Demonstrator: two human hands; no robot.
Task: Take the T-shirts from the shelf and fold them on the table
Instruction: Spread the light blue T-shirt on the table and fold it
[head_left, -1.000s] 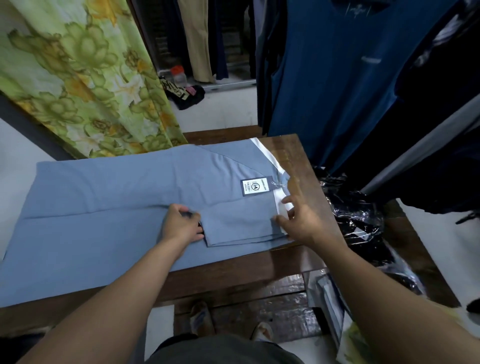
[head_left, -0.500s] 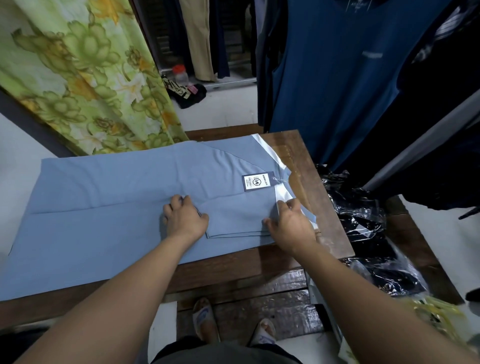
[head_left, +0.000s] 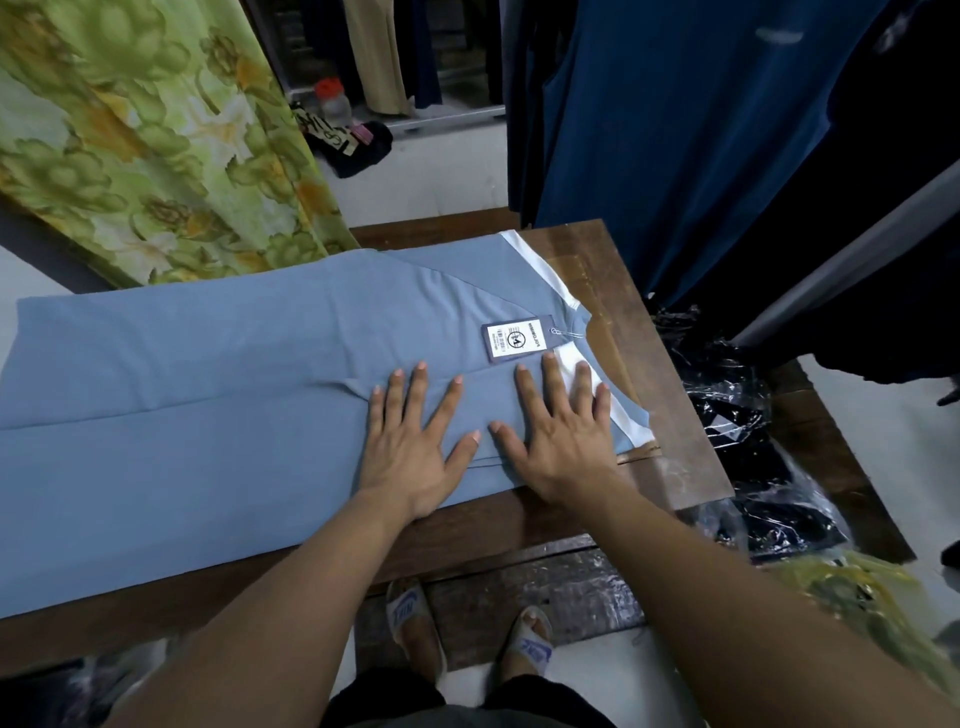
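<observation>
The light blue T-shirt (head_left: 208, 395) is lying flat on the wooden bench (head_left: 670, 415), its long axis running left to right, collar and white trim pointing right, hem reaching off to the left. A hang tag (head_left: 517, 339) is sitting near the collar. The left hand (head_left: 410, 441) and right hand (head_left: 563, 436) are pressing side by side on the folded-in sleeve, each grip wide, fingers spread, holding nothing. This looks like smoothing a side fold; next probably calls for folding the length over. Plastic-wrapped garments (head_left: 737, 415) are lying at the right.
</observation>
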